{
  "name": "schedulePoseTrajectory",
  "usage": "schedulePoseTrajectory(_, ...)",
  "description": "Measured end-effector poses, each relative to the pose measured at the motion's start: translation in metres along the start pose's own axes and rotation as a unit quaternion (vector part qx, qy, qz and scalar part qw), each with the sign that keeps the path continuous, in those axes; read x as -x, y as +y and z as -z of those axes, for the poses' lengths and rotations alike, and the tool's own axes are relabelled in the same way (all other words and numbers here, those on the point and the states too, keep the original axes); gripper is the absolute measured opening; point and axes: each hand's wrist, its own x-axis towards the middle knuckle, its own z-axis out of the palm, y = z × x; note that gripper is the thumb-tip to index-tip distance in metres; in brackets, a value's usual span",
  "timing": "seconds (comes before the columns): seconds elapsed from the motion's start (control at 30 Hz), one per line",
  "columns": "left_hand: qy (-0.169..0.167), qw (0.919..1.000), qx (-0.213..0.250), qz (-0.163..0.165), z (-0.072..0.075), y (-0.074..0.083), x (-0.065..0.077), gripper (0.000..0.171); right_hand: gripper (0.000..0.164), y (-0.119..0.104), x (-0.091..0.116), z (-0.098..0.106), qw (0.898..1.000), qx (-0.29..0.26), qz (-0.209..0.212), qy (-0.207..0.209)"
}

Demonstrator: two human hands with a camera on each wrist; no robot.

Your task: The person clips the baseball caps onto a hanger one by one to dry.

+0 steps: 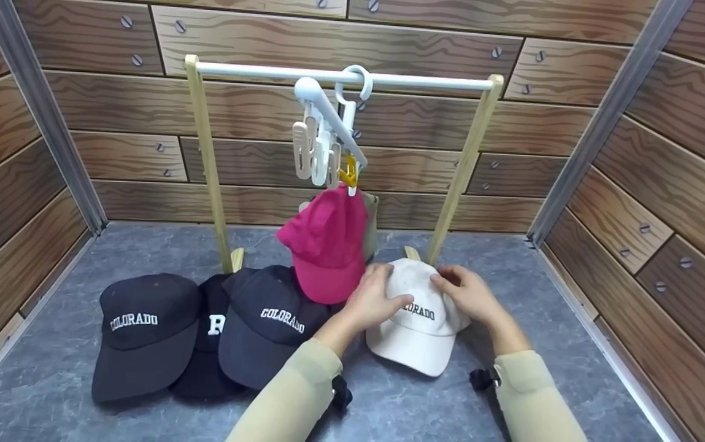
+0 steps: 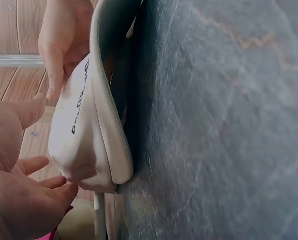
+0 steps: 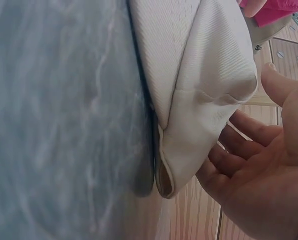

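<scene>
A white baseball cap lettered COLORADO lies on the grey tabletop, brim toward me, between both hands. My left hand is at its left side, fingertips touching the crown and thumb held away from it in the left wrist view. On the other side, my right hand has its fingers spread along the cap's side, and its thumb stands off the fabric in the right wrist view. Behind my left hand, a pink cap hangs from a yellow clip on a white clip hanger.
The hanger hooks over a white rail between wooden posts. Behind the pink cap, a khaki cap partly shows. Several dark caps overlap at left: one COLORADO cap, one with an R, another COLORADO cap. Wood-patterned walls surround the table.
</scene>
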Motion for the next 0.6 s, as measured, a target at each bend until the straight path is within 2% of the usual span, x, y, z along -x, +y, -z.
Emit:
schedulePoseTrajectory(0.37, 0.000, 0.9989, 0.035, 0.030, 0.000, -0.009, -0.010, 0.073, 0.060, 0.000, 0.001, -0.002, 1.000, 0.013, -0.011, -0.012)
schedulePoseTrajectory(0.6, -0.010, 0.9977, 0.048, 0.048, -0.004, -0.015, -0.011, 0.082, 0.059, -0.001, 0.002, -0.004, 1.000, 0.012, -0.008, -0.013)
